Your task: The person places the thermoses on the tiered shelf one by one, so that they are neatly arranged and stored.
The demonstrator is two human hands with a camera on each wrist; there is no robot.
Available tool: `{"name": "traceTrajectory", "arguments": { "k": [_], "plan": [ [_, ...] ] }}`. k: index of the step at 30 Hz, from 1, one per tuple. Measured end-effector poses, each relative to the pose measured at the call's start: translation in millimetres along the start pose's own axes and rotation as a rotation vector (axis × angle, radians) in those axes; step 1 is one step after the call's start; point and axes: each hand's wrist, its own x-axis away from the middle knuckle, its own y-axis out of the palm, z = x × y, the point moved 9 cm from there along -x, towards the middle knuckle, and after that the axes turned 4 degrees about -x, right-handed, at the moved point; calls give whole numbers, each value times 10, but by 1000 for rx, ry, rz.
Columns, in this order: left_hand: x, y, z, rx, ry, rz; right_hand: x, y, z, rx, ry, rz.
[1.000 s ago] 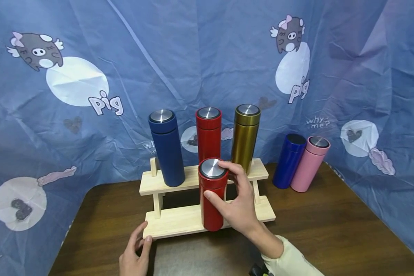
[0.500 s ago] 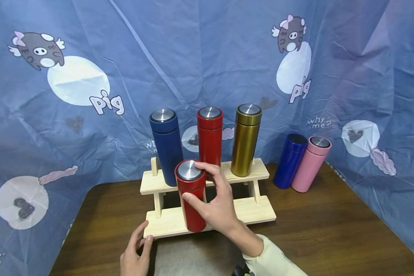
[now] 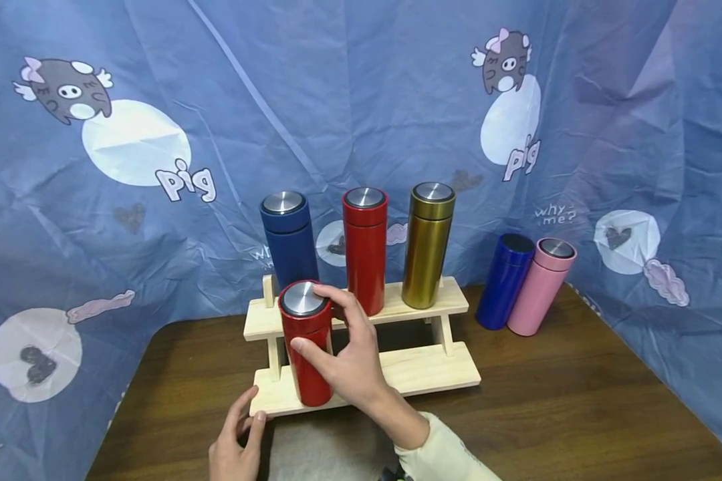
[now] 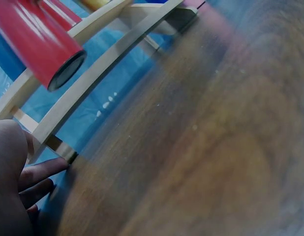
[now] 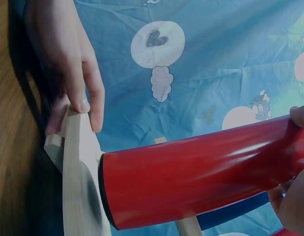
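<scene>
Some fingertips of the right hand (image 3: 350,364) vanish behind the glossy red cylindrical metal bottle (image 3: 307,357) it grips near the top, thumb and forefinger partly spread. That bottle is at the left end of the lower shelf on a pale two-tier wooden stand (image 3: 433,369); whether its base touches, I can't tell. Shelf runs on to the right corner. Silver lid up, long axis near upright. The left hand (image 3: 236,449), cut off below, pinches the stand's front left corner.

Near the far right corner of the bench (image 3: 583,394), a glossy blue bottle (image 3: 504,284) and a pink bottle (image 3: 540,290) stand side by side. A blue cloth (image 3: 277,80) printed with winged pigs hangs behind the far edge.
</scene>
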Motion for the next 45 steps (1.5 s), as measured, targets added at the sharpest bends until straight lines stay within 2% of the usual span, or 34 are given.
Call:
{"name": "traceTrajectory", "arguments": {
  "k": [8, 18, 25, 30, 36, 45],
  "plan": [
    [-5, -3, -6, -5, 9, 0, 7, 160, 115, 8, 29, 2],
    [-6, -15, 15, -7, 9, -6, 15, 239, 170, 33, 41, -12],
    [-3, -20, 19, -16, 24, 10, 16, 285, 169, 78, 24, -63],
    [-2, -20, 26, -9, 35, 12, 18, 297, 178, 88, 34, -82],
    [-10, -15, 17, -10, 19, -2, 14, 288, 178, 96, 40, -108],
    [3, -20, 15, -8, 21, 4, -17, 224, 119, 122, 20, -145]
  ]
}}
